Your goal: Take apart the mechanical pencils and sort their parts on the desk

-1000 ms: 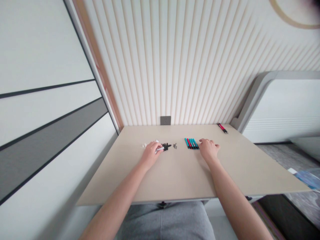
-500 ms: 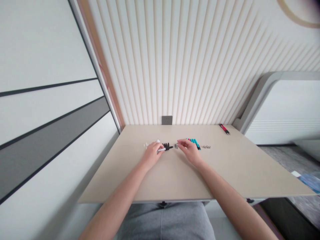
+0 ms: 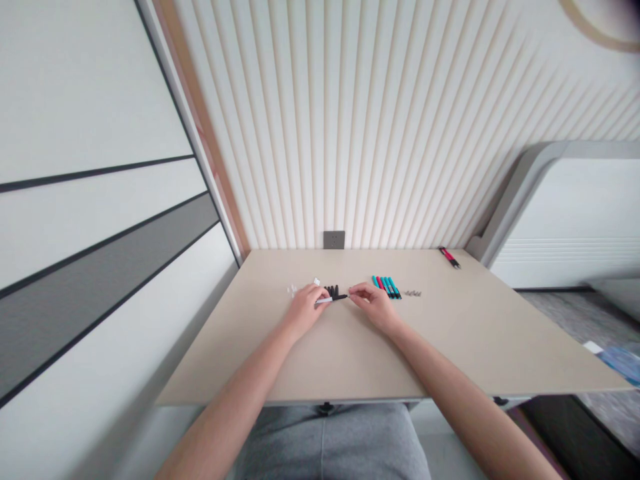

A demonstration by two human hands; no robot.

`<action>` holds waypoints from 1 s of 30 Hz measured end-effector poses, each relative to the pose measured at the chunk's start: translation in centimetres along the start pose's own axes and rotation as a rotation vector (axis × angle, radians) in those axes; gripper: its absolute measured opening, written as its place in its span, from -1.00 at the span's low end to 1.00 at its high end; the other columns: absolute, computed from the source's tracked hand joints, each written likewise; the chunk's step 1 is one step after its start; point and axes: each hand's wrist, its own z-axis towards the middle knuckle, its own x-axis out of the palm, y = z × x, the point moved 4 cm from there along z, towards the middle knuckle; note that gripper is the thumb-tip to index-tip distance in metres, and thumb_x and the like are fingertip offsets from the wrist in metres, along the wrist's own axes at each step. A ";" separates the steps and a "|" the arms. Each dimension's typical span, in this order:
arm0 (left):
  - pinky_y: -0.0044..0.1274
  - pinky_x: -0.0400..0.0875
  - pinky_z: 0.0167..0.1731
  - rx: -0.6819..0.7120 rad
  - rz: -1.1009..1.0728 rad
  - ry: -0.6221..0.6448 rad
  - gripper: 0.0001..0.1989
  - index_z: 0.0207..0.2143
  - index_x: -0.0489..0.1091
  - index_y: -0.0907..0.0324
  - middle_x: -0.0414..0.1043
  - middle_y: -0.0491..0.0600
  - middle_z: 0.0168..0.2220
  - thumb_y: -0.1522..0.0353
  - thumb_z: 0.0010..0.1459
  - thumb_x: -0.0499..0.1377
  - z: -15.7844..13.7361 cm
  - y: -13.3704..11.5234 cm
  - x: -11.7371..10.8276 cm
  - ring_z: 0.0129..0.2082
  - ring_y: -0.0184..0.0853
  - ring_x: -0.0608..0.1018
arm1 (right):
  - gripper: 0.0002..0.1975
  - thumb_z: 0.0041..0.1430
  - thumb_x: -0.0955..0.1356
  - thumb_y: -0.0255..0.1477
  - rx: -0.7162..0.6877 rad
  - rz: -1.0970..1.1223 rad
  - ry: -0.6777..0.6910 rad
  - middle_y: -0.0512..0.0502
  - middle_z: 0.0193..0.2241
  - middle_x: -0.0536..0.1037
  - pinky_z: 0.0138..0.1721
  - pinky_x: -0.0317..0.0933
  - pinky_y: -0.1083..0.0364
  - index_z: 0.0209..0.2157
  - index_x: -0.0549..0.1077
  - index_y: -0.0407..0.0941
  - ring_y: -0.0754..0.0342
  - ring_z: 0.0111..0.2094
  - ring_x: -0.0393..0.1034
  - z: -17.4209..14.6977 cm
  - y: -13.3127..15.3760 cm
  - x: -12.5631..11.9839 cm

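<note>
My left hand is closed around a pen barrel, white at the held end and black toward the right. The pen's black end points at my right hand, whose thumb and fingers are pinched together right at the tip. Whatever sits in that pinch is too small to make out. Just behind the pen, several black pen parts lie side by side, partly covered by my left hand. Right of my right hand is a row of teal and red pen barrels.
Several small grey pieces lie right of the coloured row. Small clear or white pieces and a white item are beyond my left hand. A red and black pen-like tool lies at the table's back right. A socket is on the wall.
My right hand has moved slightly left and down, its fingers closing in at the pen tip. The small grey pieces beside the tip are now covered; more of the coloured row shows.
</note>
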 end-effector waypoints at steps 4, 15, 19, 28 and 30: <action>-0.49 0.31 -0.23 0.015 0.008 0.011 -0.98 -0.34 0.41 0.14 0.40 -0.06 -0.33 0.43 0.16 0.19 0.0 -0.2 -0.1 -0.27 -0.29 0.46 | -0.79 0.12 0.37 -0.27 -0.004 -0.020 0.024 -0.11 -0.25 0.57 -0.07 0.31 -0.02 -0.25 0.50 -0.09 0.03 -0.20 0.45 -0.1 -0.2 0.1; -0.46 0.31 -0.20 0.028 0.055 0.016 -0.98 -0.31 0.41 0.13 0.43 -0.04 -0.31 0.38 0.18 0.19 0.0 -0.5 0.1 -0.24 -0.27 0.47 | -0.78 0.19 0.32 -0.32 -0.050 -0.220 0.105 -0.09 -0.29 0.54 -0.23 0.28 0.07 -0.21 0.55 -0.08 0.05 -0.27 0.41 -0.3 1.8 0.1; -0.42 0.33 -0.16 0.041 0.022 -0.019 -0.92 -0.27 0.42 0.13 0.45 -0.01 -0.28 0.37 0.15 0.23 0.0 -0.5 -0.1 -0.21 -0.25 0.48 | -0.77 0.19 0.31 -0.30 -0.031 -0.244 0.088 -0.10 -0.30 0.56 -0.22 0.27 0.05 -0.21 0.54 -0.09 0.04 -0.28 0.40 -0.2 1.6 -0.3; -0.50 0.37 -0.26 -0.102 -0.091 -0.118 -0.89 -0.23 0.43 0.13 0.49 -0.07 -0.35 0.33 0.19 0.18 -0.1 1.0 -1.5 -0.35 -0.34 0.50 | -0.68 0.14 0.33 -0.18 0.049 -0.203 -0.079 -0.08 -0.37 0.53 -0.27 0.23 0.06 -0.23 0.54 -0.11 0.04 -0.36 0.34 0.6 -0.2 -3.4; -0.52 0.36 -0.29 -0.109 -0.110 -0.114 -0.89 -0.24 0.44 0.13 0.49 -0.09 -0.38 0.32 0.20 0.16 -0.1 1.1 -1.5 -0.38 -0.36 0.50 | -0.66 0.11 0.34 -0.16 0.078 -0.157 -0.083 -0.07 -0.40 0.52 -0.28 0.22 0.07 -0.22 0.55 -0.12 0.05 -0.36 0.34 0.7 -0.7 -3.5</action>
